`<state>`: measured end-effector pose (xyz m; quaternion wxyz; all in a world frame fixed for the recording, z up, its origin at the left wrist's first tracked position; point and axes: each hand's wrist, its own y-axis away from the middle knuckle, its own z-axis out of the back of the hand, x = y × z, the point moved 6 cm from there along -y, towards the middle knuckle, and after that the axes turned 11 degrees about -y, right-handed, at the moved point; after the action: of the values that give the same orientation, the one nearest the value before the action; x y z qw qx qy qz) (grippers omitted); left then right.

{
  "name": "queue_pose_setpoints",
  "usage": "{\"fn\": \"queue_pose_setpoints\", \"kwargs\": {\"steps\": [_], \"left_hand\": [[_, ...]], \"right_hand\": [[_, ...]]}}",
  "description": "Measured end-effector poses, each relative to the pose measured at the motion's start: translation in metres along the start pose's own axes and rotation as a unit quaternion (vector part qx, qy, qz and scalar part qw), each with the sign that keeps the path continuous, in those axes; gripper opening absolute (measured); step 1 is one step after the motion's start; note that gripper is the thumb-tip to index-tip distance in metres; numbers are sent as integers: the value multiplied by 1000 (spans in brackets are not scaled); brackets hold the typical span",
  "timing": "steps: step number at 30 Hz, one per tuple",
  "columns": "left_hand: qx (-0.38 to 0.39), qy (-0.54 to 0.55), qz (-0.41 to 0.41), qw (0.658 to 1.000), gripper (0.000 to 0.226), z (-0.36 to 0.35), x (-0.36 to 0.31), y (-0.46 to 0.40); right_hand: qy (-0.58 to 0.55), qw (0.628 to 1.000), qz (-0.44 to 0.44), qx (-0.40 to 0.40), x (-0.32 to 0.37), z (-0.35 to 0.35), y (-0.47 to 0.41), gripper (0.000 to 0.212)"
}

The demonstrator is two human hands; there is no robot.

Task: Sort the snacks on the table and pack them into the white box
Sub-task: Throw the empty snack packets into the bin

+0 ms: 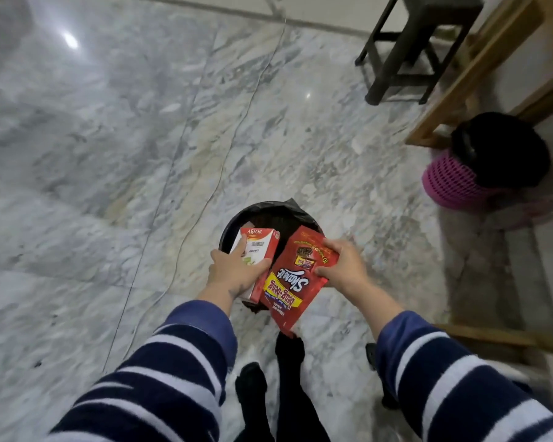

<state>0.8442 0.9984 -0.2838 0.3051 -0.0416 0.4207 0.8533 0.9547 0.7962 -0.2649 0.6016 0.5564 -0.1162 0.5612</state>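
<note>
Figure: a person standing over a black-lined waste bin (233, 223) on a marble floor (109, 154), seen from the head camera. Progress: neither the desk nor the white box is in view, so how much has been packed cannot be told; judging from this pose, two cartons are being sorted out as discards over the bin rather than packed, and the packing itself appears yet to be done. Left hand (233, 272): grip partly closed round the Astor box (258, 247), a red-and-white carton, thumb on one side, fingers laid along its face, the carton held above the near-left part of the bin mouth. Right hand (344, 266): grip curled over the far edge of the red Slamet Beng-Beng box (292, 282), thumb on the printed face, the flat carton tilted across the near-right rim of the bin, its lower corner projecting toward the person's feet. The two cartons lie just beside each other, edges apparently touching
</note>
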Motion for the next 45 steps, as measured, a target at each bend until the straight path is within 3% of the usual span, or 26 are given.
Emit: {"fn": "queue_pose_setpoints", "kwargs": {"steps": [6, 12, 16, 22, 29, 38, 45], "left_hand": [[19, 15, 32, 999, 89, -58, 8, -98], [26, -89, 47, 995, 86, -80, 18, -114], [46, -116, 46, 991, 78, -62, 4, -104], [12, -198, -55, 979, 62, 7, -80, -61], [-30, -352, -205, 913, 53, 65, -180, 37], [-51, -424, -398, 812, 57, 56, -271, 189], [-46, -464, -550, 693, 52, -18, -315, 343]], "right_hand": [[9, 999, -24, 25, -54, -43, -107, 74], [84, 991, -76, 74, -81, -55, -127, 68], [142, 980, -73, 115, -56, -38, -117, 62], [197, 969, -59, 135, 19, 19, -84, 59], [243, 962, -56, 114, 94, 100, -1, 60], [202, 973, -60, -94, 113, 210, 174, 60], [94, 956, -104, -259, 52, 280, 360, 51]]}}
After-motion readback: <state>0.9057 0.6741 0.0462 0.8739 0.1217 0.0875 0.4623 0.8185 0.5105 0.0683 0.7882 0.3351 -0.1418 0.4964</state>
